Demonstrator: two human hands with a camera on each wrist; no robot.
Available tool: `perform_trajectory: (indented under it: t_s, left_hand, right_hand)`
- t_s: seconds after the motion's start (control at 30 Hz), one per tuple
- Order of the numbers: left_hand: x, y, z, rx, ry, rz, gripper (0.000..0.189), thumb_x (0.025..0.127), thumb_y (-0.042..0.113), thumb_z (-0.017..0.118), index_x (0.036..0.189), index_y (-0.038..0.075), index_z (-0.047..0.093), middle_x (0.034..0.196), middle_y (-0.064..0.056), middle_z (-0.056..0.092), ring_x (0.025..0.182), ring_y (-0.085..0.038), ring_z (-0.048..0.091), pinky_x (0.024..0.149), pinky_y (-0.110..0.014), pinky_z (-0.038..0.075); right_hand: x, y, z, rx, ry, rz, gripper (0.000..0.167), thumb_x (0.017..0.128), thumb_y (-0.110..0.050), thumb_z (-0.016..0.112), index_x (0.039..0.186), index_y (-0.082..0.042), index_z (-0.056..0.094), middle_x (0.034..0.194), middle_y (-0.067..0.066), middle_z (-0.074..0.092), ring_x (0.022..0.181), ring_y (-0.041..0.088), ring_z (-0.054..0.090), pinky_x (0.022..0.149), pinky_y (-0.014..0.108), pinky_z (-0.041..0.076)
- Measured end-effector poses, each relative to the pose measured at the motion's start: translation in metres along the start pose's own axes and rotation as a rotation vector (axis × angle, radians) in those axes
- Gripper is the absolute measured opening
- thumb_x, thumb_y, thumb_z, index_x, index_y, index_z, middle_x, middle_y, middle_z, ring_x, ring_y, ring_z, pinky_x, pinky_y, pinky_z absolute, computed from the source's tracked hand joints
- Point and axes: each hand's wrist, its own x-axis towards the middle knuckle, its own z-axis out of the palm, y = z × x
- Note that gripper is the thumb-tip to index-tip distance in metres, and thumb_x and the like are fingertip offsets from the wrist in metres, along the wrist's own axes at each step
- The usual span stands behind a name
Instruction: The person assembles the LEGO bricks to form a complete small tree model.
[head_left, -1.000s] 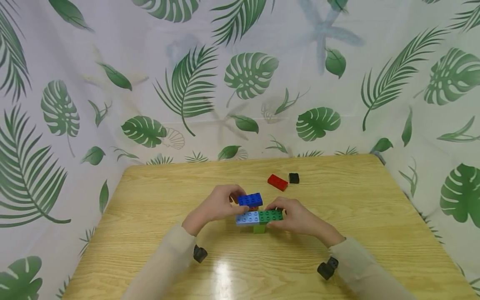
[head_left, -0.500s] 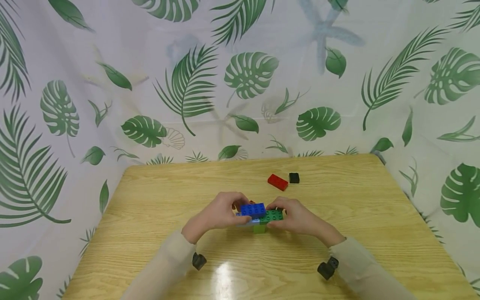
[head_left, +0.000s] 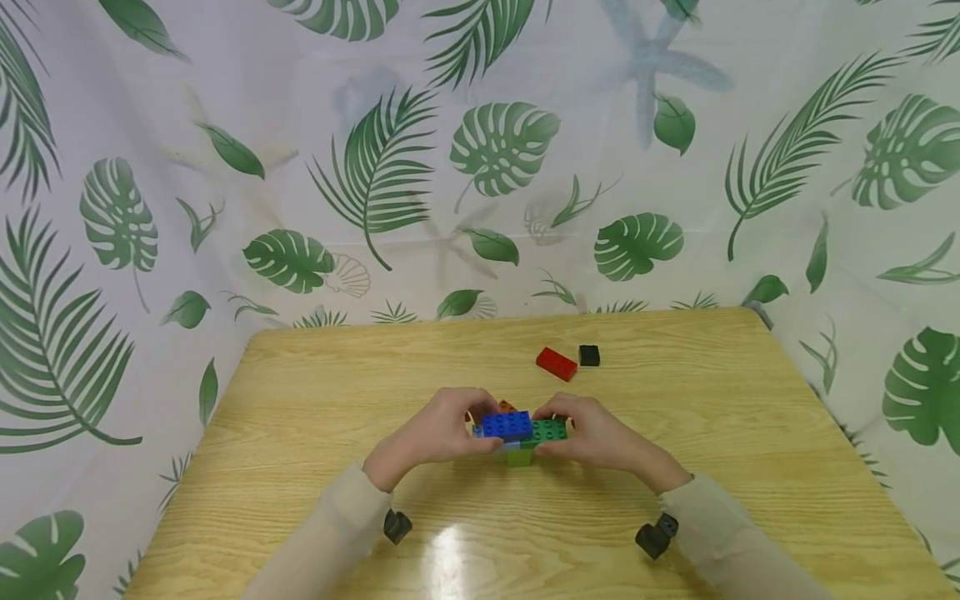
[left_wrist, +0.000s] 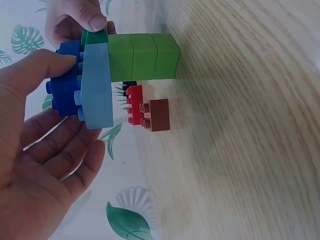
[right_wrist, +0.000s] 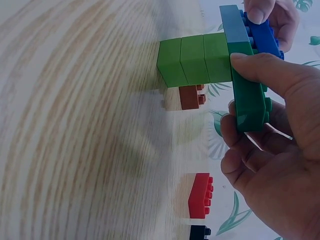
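My left hand (head_left: 442, 429) pinches a dark blue toy building brick (head_left: 506, 427) between thumb and fingers. Under it lies a light blue brick (left_wrist: 97, 90), end to end with a dark green brick (head_left: 549, 431); the blue one spans their seam, right at their studs. My right hand (head_left: 592, 433) grips the dark green brick, its thumb on the near side. Both lower bricks rest across a column of three light green bricks (left_wrist: 142, 57) standing on the table. Just behind the column is a brown brick (left_wrist: 160, 115), mostly hidden in the head view.
Farther back on the wooden table (head_left: 337, 367) lie a long red brick (head_left: 557, 363) and a small black brick (head_left: 589, 356). A white leaf-print cloth (head_left: 420, 292) hangs behind the table's far edge and along both sides.
My left hand has brought the dark blue brick down and slightly right, onto the light blue and dark green bricks. My right hand has kept its grip in place.
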Motion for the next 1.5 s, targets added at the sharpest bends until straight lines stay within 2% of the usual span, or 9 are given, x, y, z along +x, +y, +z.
perform_trajectory:
  t_s: [0.47,0.57,0.73,1.1,1.3,1.5]
  left_hand:
    - [0.001,0.004,-0.001,0.038,-0.009,0.032,0.033,0.09,0.024,0.084,0.117,0.009,0.073,0.108,-0.002,0.075,0.092,-0.014,0.066,0.083,-0.028,0.056]
    - [0.001,0.005,-0.001,0.062,-0.022,0.051,0.036,0.091,0.023,0.082,0.123,0.009,0.074,0.111,-0.004,0.075,0.093,-0.013,0.066,0.083,-0.029,0.057]
    - [0.0,0.007,-0.002,0.118,-0.041,0.077,0.04,0.094,0.023,0.079,0.131,0.009,0.074,0.112,-0.005,0.074,0.093,-0.014,0.065,0.079,-0.023,0.053]
    - [-0.002,0.012,-0.004,0.158,-0.063,0.054,0.044,0.095,0.024,0.08,0.137,0.01,0.072,0.112,-0.006,0.071,0.092,-0.015,0.062,0.075,-0.021,0.05]
    - [-0.001,0.011,-0.003,0.159,-0.063,0.052,0.045,0.095,0.025,0.08,0.137,0.01,0.072,0.111,-0.007,0.07,0.091,-0.018,0.062,0.073,-0.021,0.049]
    - [0.001,0.011,-0.002,0.177,-0.081,0.046,0.045,0.095,0.025,0.079,0.137,0.01,0.072,0.111,-0.007,0.07,0.09,-0.015,0.06,0.073,-0.02,0.05]
  right_hand:
    - [0.001,-0.001,0.0,-0.013,-0.005,-0.004,0.04,0.092,-0.03,0.084,0.124,-0.009,0.072,0.115,0.002,0.072,0.099,0.014,0.06,0.086,0.033,0.054]
    - [0.001,-0.001,0.0,-0.018,-0.005,-0.003,0.04,0.091,-0.03,0.084,0.124,-0.009,0.071,0.115,0.003,0.072,0.1,0.014,0.06,0.086,0.033,0.055]
    - [0.002,0.0,0.0,-0.028,-0.006,-0.008,0.04,0.092,-0.03,0.084,0.124,-0.01,0.071,0.115,0.003,0.071,0.099,0.014,0.061,0.085,0.033,0.055]
    - [0.001,-0.004,-0.001,-0.02,-0.003,-0.015,0.04,0.092,-0.029,0.084,0.123,-0.009,0.071,0.114,0.003,0.071,0.097,0.013,0.06,0.081,0.026,0.053]
    - [0.001,-0.003,-0.002,-0.014,-0.007,-0.01,0.04,0.092,-0.03,0.084,0.123,-0.009,0.071,0.113,0.002,0.07,0.096,0.013,0.059,0.08,0.026,0.052]
    - [0.0,-0.001,0.0,-0.031,0.0,-0.016,0.04,0.092,-0.031,0.083,0.124,-0.01,0.071,0.114,0.002,0.071,0.097,0.013,0.059,0.082,0.028,0.053]
